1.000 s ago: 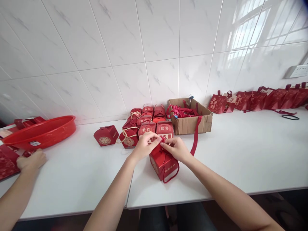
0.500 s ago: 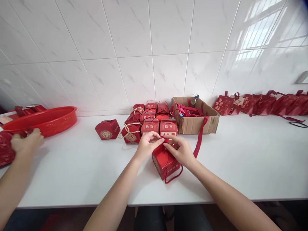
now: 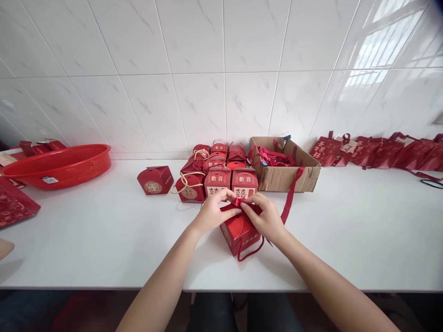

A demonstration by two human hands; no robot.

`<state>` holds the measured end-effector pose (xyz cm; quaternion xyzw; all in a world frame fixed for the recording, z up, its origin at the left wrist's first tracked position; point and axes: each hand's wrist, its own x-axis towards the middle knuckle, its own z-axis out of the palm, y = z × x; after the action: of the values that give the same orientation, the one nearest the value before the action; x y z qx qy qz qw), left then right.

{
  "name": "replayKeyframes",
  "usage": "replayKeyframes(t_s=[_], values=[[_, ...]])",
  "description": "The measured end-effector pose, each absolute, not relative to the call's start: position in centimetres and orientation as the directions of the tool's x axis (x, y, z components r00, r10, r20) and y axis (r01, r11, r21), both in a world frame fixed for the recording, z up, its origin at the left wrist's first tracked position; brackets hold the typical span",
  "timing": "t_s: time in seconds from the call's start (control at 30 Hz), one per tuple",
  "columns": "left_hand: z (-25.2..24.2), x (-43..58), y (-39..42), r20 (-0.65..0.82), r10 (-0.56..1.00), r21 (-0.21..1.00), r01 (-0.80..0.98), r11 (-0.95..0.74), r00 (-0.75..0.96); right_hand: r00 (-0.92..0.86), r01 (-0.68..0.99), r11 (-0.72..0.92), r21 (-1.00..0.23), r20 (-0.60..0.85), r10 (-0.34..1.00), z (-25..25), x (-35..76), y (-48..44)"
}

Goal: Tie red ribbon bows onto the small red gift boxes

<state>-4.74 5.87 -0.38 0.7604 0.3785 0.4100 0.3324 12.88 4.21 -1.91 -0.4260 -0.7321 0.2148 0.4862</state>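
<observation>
A small red gift box (image 3: 238, 232) stands on the white table (image 3: 104, 240) in front of me, a red cord loop hanging down its front. My left hand (image 3: 212, 210) and my right hand (image 3: 266, 216) meet over its top, each with fingers pinched on the red ribbon (image 3: 237, 203) there. Just behind the box stand several finished red gift boxes (image 3: 221, 173), some with gold cord handles.
A cardboard box (image 3: 292, 177) of red ribbons sits behind to the right, one ribbon trailing over its side. Flat red boxes (image 3: 374, 150) line the wall at right. A red plastic basin (image 3: 57, 166) sits at left. Another person's arm (image 3: 5, 248) shows at the left edge.
The view has tilted down a little. The other person's hand at left has pulled back from the basin to the frame's edge. My hands stay pinched on the ribbon atop the box.
</observation>
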Motion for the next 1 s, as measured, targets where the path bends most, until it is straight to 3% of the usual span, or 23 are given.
replayKeyframes(t_s=[0.27, 0.6, 0.73, 1.0], values=[[-0.7, -4.5, 5.6, 0.442, 0.828, 0.773, 0.321, -0.547, 0.345, -0.257, 0.394, 0.522, -0.756, 0.455, 0.853, -2.4, 13.0, 4.6], [-1.0, -4.6, 5.5, 0.591, 0.753, 0.611, 0.449, -0.652, 0.289, -0.268, 0.180, 0.276, -0.944, 0.223, 0.937, -2.5, 12.7, 4.7], [-0.3, -5.2, 5.2, 0.492, 0.738, 0.554, 0.488, -0.674, 0.461, -0.251, 0.189, 0.305, -0.933, 0.254, 0.934, -2.7, 12.6, 4.7], [-0.6, -5.2, 5.6, 0.466, 0.765, 0.615, 0.459, -0.641, 0.445, -0.237, 0.265, 0.296, -0.918, 0.236, 0.942, -1.6, 12.8, 3.8]])
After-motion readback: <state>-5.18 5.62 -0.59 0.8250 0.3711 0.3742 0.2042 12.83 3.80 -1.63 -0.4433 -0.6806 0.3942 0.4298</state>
